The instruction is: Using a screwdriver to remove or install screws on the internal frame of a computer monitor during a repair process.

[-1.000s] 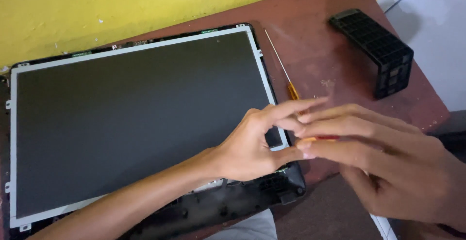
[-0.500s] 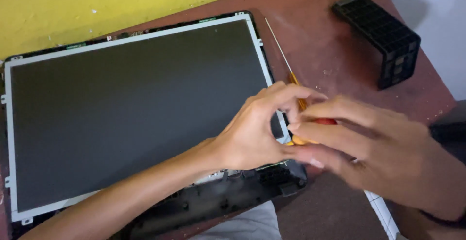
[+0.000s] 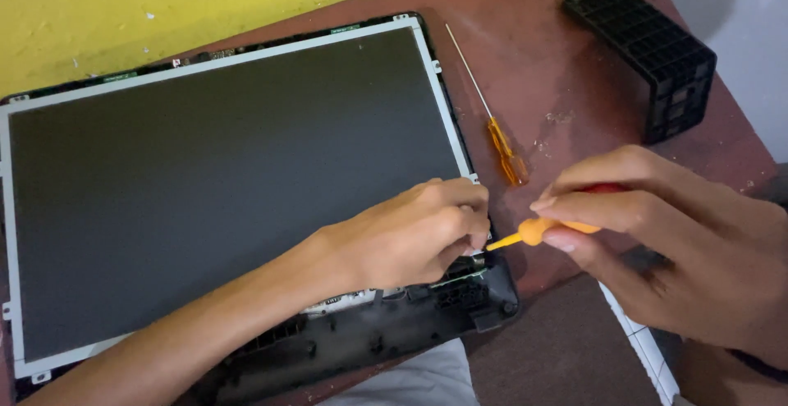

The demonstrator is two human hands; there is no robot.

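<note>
Reddish-brown wooden table (image 3: 574,69) against yellow wall (image 3: 164,4).
Right hand (image 3: 681,242) fingers grasp small orange-handled screwdriver (image 3: 542,229); left hand (image 3: 410,233) fingers curled, pressing dark flat display panel (image 3: 222,168) corner.

Light soft and even, moderately bright, warm tone. No strong single source visible. Dark screen panel (image 3: 230,184) matte, only faint grey sheen, no hard glare. Soft shadow under right hand (image 3: 681,250) on brown table (image 3: 558,69); small shadow beside black plastic block (image 3: 648,53). Left hand (image 3: 410,233) fairly sharp. Right hand slightly soft, closest to camera. Yellow wall (image 3: 164,4) evenly lit. Slight wide-angle stretch at edges.
</note>
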